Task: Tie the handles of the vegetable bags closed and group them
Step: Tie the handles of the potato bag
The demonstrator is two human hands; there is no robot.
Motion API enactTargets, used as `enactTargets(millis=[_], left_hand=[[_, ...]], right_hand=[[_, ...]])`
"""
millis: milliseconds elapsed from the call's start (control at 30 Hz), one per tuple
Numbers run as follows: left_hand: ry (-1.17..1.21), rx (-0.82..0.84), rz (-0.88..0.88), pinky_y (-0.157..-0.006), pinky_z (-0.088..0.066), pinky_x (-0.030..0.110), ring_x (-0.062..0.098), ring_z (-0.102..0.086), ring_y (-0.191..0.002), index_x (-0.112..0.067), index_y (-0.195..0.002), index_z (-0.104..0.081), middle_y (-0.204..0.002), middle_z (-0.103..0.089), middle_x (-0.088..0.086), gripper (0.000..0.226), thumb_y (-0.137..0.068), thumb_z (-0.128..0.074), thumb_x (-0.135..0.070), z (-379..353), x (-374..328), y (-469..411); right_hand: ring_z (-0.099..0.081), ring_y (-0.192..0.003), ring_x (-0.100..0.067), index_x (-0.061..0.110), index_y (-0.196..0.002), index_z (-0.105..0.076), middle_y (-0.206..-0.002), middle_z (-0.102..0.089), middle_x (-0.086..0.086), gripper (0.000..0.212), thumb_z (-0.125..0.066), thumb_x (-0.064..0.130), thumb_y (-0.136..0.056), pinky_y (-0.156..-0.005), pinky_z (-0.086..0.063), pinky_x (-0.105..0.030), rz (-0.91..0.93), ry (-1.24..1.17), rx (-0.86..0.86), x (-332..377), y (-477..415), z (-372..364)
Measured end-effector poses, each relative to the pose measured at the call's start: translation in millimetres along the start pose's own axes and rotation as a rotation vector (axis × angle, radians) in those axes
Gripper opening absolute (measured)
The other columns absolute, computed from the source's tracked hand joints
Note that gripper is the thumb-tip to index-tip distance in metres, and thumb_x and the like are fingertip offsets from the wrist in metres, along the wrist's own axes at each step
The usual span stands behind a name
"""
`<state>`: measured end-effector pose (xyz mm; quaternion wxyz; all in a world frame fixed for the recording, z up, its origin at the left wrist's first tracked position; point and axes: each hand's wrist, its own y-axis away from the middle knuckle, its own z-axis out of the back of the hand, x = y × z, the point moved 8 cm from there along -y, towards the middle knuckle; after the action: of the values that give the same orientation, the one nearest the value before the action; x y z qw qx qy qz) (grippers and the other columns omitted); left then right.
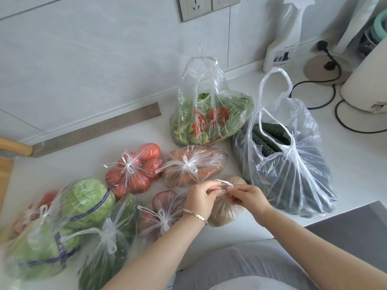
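Note:
A clear bag of brown potatoes (223, 212) lies at the counter's front edge. My left hand (201, 198) and my right hand (248, 195) each pinch one of its white handles (225, 183) above the bag, close together. Knotted bags lie to the left: tomatoes (134, 170), carrots (192, 166), purple onions (161, 214), cabbage (83, 204) and dark greens (109, 237). Behind stand two bags with loose handles: leafy greens (209, 120) and cucumbers (289, 164).
A white spray bottle (282, 38) stands at the back wall. A white appliance (364, 84) with a black cord (326, 101) sits at the right. A wooden board (6, 174) lies at the far left. A dark sink edge (356, 222) lies front right.

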<state>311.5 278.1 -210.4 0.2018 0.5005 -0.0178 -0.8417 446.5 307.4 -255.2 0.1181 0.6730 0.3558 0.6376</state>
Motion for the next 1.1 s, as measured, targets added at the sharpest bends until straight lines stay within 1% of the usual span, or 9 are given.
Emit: enactTargets(millis=[133,233,333,500,633,833,933,1033,1100], left_hand=[[-0.056,-0.038,0.054,-0.061,-0.047,0.013,-0.008,-0.058,-0.057,-0.005,-0.073,-0.07,-0.06,-0.06,-0.015,0.003,-0.075,-0.069,-0.003,4,11,5],[-0.185,0.004,-0.009,-0.073,-0.045,0.015,-0.002,-0.058,-0.071,-0.006,-0.086,-0.071,-0.079,-0.068,-0.003,0.009,-0.082,-0.063,-0.008,0,2,4],[-0.331,0.104,-0.188,-0.084,-0.043,0.024,0.016,-0.056,-0.094,-0.008,-0.098,-0.069,-0.1,-0.063,0.006,0.02,-0.086,-0.058,-0.02,-13,-20,0],[-0.39,0.301,-0.103,-0.081,-0.044,0.04,0.028,-0.057,-0.087,-0.002,-0.083,-0.072,-0.086,-0.059,0.014,0.021,-0.084,-0.06,-0.019,-26,-16,-15],[-0.338,0.271,-0.064,-0.08,-0.045,0.034,0.027,-0.058,-0.086,-0.006,-0.085,-0.074,-0.084,-0.06,0.013,0.017,-0.083,-0.062,-0.018,-26,-14,-12],[-0.286,0.189,0.002,-0.073,-0.041,0.03,0.018,-0.052,-0.079,-0.001,-0.079,-0.071,-0.077,-0.052,0.0,0.017,-0.083,-0.06,-0.014,-27,-6,-9],[-0.234,0.162,0.052,-0.078,-0.042,0.03,0.018,-0.053,-0.081,-0.001,-0.08,-0.07,-0.081,-0.055,0.003,0.017,-0.083,-0.06,-0.013,-24,-2,-11],[-0.169,0.128,0.095,-0.08,-0.043,0.028,0.014,-0.053,-0.082,-0.003,-0.087,-0.071,-0.082,-0.058,0.0,0.015,-0.082,-0.062,-0.013,-21,3,-13],[-0.174,0.138,0.097,-0.074,-0.04,0.024,0.013,-0.052,-0.08,-0.005,-0.088,-0.072,-0.077,-0.056,-0.003,0.015,-0.083,-0.061,-0.015,-22,3,-12]], right_hand=[[-0.057,-0.054,-0.009,0.008,-0.062,-0.07,-0.059,-0.067,-0.003,0.024,-0.062,0.004,-0.084,-0.054,-0.051,-0.014,0.015,-0.011,-0.06,-1,-2,6],[-0.059,-0.055,-0.009,0.009,-0.063,-0.071,-0.061,-0.066,-0.004,0.023,-0.063,0.006,-0.084,-0.058,-0.053,-0.014,0.068,0.075,-0.069,4,-2,7],[-0.058,-0.054,-0.01,0.014,-0.061,-0.07,-0.055,-0.064,0.001,0.025,-0.063,0.006,-0.084,-0.066,-0.052,-0.022,0.144,0.258,-0.028,14,-2,4],[-0.06,-0.052,-0.009,0.018,-0.056,-0.07,-0.051,-0.064,0.004,0.03,-0.064,0.006,-0.083,-0.066,-0.054,-0.026,0.17,0.309,-0.031,16,1,8],[-0.062,-0.052,-0.013,0.016,-0.059,-0.07,-0.054,-0.066,-0.002,0.028,-0.063,0.005,-0.084,-0.06,-0.057,-0.023,0.149,0.234,-0.135,10,1,13],[-0.055,-0.043,-0.009,0.019,-0.071,-0.066,-0.054,-0.066,-0.005,0.011,-0.068,0.012,-0.08,-0.053,-0.049,-0.017,0.202,0.362,-0.232,16,2,9],[-0.056,-0.047,-0.004,0.027,-0.079,-0.052,-0.06,-0.068,-0.003,0.023,-0.072,0.016,-0.076,-0.059,-0.048,-0.017,0.249,0.398,-0.231,19,4,9],[-0.059,-0.061,0.002,0.021,-0.088,-0.063,-0.068,-0.066,0.004,0.02,-0.073,0.01,-0.075,-0.065,-0.048,-0.009,0.377,0.533,-0.159,21,10,1],[-0.059,-0.066,-0.007,0.013,-0.091,-0.071,-0.072,-0.067,-0.001,0.017,-0.07,0.005,-0.076,-0.067,-0.048,-0.016,0.548,0.703,-0.176,27,17,-3]])
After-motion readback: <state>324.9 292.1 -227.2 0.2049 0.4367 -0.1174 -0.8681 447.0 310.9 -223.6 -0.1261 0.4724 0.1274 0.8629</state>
